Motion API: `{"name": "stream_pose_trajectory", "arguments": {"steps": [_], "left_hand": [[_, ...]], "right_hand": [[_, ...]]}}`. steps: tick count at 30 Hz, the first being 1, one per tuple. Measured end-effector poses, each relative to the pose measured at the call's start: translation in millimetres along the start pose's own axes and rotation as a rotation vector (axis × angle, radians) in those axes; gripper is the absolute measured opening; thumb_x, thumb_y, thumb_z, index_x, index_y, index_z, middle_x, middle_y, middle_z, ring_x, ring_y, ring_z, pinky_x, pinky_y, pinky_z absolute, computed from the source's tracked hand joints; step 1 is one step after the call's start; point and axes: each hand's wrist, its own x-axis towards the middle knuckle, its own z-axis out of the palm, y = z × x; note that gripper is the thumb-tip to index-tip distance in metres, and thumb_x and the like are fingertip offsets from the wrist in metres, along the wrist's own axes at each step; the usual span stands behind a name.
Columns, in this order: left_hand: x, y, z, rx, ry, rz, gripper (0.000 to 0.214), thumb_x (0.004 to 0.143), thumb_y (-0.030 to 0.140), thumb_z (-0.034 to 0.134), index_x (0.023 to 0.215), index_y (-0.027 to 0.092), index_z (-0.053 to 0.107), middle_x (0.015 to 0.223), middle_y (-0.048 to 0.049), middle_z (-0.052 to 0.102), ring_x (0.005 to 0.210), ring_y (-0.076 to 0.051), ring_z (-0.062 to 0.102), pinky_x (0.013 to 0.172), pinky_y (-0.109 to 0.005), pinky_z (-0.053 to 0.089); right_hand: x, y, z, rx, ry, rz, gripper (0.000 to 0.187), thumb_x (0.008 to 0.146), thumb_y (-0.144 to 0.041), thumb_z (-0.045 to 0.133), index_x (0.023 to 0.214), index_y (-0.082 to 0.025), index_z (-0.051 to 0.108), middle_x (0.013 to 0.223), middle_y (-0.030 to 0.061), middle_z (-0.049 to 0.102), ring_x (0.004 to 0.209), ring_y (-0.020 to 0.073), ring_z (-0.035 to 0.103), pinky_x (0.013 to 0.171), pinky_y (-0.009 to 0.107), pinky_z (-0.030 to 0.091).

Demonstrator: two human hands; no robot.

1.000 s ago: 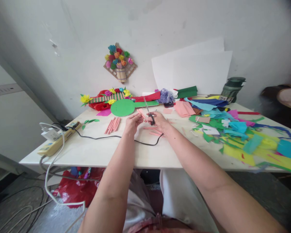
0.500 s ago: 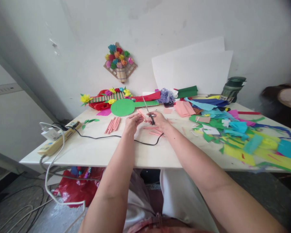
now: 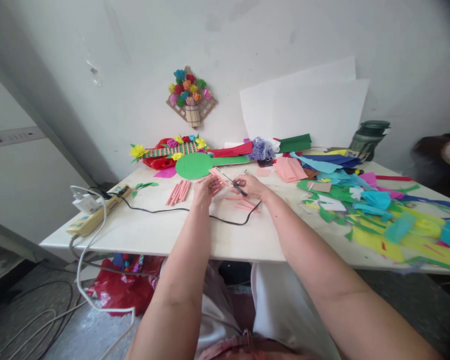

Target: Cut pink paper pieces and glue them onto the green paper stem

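My left hand (image 3: 207,190) pinches a pink paper piece (image 3: 218,176) above the white table (image 3: 165,232). Close beside it, my right hand (image 3: 252,186) grips a pair of scissors (image 3: 233,182) with black handles, the blades pointing left toward the pink piece. Several rolled pink paper sticks (image 3: 179,192) lie just left of my left hand. More pink strips (image 3: 243,202) rest on the table under my right hand. A black cable (image 3: 195,212) runs across the table in front of both hands.
A green paper disc (image 3: 193,166) and a flower-decorated craft (image 3: 168,150) lie behind my hands. Colourful paper scraps (image 3: 375,210) cover the table's right side. A power strip (image 3: 93,216) sits at the left edge. White sheets (image 3: 307,112) lean on the wall; a red bag (image 3: 120,290) lies underneath.
The scissors have tipped from pointing up to lying nearly flat, blades toward the pink piece. The view has shifted slightly to the left; both hands stay close together.
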Motion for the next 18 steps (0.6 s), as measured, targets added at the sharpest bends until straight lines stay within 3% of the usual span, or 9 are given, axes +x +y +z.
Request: {"name": "stream_pose_trajectory", "arguments": {"steps": [8, 18], "left_hand": [[-1.7, 1.7, 1.5, 0.006, 0.036, -0.002, 0.004, 0.062, 0.012, 0.063, 0.066, 0.01, 0.062, 0.056, -0.004, 0.063, 0.052, -0.012, 0.06, 0.061, -0.027, 0.053], [-1.4, 1.9, 1.1, 0.011, 0.048, 0.009, 0.004, 0.062, 0.011, 0.064, 0.065, 0.011, 0.062, 0.058, -0.0039, 0.064, 0.053, -0.012, 0.061, 0.057, -0.023, 0.052]], "right_hand": [[-6.1, -11.9, -9.7, -0.474, -0.017, 0.038, 0.043, 0.064, -0.047, 0.068, 0.1, -0.022, 0.068, 0.075, 0.0008, 0.067, 0.067, 0.0139, 0.056, 0.059, 0.023, 0.037], [-9.1, -20.3, -12.0, -0.622, -0.017, 0.037, 0.038, 0.068, -0.048, 0.062, 0.099, -0.027, 0.069, 0.081, 0.0002, 0.07, 0.072, 0.0157, 0.059, 0.06, 0.024, 0.037]]}}
